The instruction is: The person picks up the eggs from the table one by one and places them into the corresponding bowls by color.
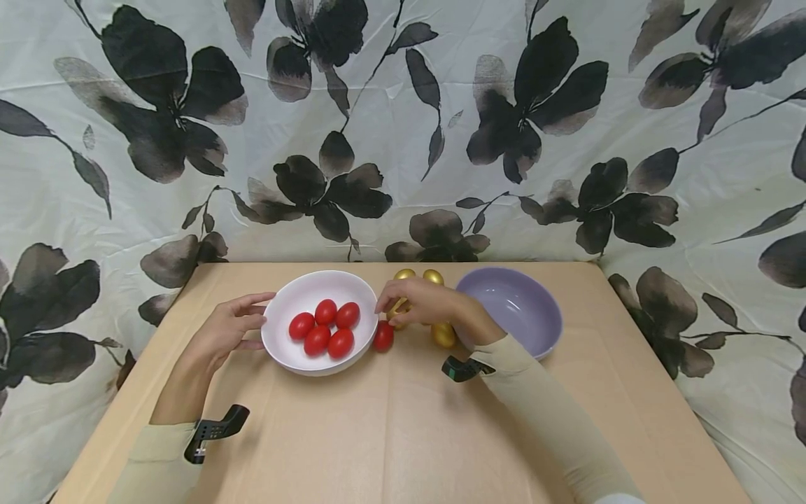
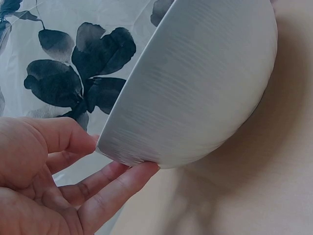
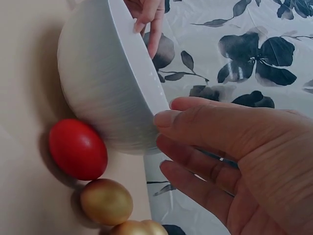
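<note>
Red egg (image 1: 383, 337): loose on the table (image 1: 340, 441), just right of the white bowl (image 1: 321, 285); we cannot tell whether egg and bowl touch.
From our right hand (image 1: 423, 301): that egg lies below the fingertips and slightly toward us, so the way to it is down and back.
Egg's long axis: seen from the head, it seems to run roughly toward and away from us.
Nearer hand: the right, clearly; our left hand (image 1: 229, 325) has the whole bowl between itself and that egg.
Right fingers: apart, loosely bent by the rim, no egg in them; we cannot tell whether the thumb touches the rim.
Left fingers: holding the bowl's left edge, tips at the lip and outer wall.
White bowl's load: five red eggs (image 1: 317, 341).
Gold eggs (image 1: 443, 335): between the bowls, one partly behind our right fingers.
Purple bowl (image 1: 513, 308): farther right, partly behind our right forearm.
</note>
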Available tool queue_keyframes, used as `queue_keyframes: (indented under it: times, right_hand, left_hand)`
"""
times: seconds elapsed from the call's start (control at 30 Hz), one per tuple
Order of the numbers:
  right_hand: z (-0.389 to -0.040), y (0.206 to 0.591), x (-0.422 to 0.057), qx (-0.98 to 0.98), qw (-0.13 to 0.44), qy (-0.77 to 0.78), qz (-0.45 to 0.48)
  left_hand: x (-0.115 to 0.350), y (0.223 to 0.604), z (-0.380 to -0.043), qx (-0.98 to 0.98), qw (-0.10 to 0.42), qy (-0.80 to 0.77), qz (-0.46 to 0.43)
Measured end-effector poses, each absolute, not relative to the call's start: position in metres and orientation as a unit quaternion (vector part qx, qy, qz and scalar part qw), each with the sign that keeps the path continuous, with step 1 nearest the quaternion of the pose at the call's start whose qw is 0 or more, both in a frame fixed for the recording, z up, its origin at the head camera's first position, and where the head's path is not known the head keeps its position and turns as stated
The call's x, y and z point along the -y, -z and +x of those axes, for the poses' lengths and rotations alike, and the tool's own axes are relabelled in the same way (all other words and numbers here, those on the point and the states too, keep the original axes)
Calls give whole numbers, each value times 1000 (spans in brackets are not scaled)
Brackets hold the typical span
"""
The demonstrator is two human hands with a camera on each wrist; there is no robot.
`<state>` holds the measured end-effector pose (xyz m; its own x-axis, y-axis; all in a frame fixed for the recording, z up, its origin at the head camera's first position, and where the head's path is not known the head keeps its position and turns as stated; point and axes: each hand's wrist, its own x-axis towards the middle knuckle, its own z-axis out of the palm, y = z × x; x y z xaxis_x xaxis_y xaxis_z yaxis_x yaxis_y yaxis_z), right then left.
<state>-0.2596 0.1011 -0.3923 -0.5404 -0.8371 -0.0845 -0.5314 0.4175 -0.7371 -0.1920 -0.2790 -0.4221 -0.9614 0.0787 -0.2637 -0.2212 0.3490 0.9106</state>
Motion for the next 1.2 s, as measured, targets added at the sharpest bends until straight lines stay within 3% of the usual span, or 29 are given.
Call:
queue_keyframes:
  times: [0.17, 0.57, 1.2]
  right_hand:
    - [-258, 396, -106, -807, 242, 343, -416]
    - [-261, 418, -109, -810, 212, 306, -452]
    - [-261, 429, -106, -824, 230, 300, -421]
  left_hand:
    - [280, 423, -193, -811, 133, -568, -45]
    - [279, 422, -191, -811, 130, -569, -42]
    - [279, 421, -191, -811, 133, -568, -44]
